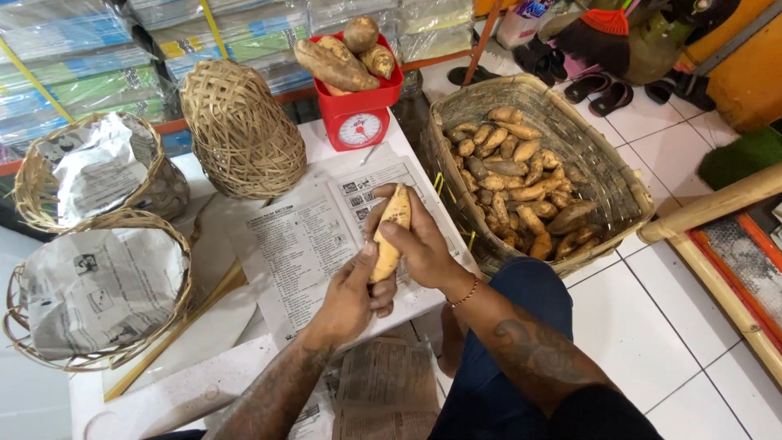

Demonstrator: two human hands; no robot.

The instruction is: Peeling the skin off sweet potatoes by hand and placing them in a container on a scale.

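Both my hands hold one long pale orange sweet potato (392,231) upright over a spread newspaper sheet (305,244). My left hand (352,295) grips its lower end from below, thumb against its side. My right hand (419,243) wraps its upper half from the right, fingers curled behind it. A large woven basket (619,183) just to the right holds several sweet potatoes (521,183). Behind the newspaper, a red kitchen scale (358,122) carries three sweet potatoes (338,61) in its tray.
An upturned woven basket (240,130) stands left of the scale. Two woven baskets lined with newspaper (102,285) (98,167) sit at the left. More newspaper (383,391) lies near my knees. Sandals (599,90) and a bamboo pole (713,204) are on the white tiled floor at right.
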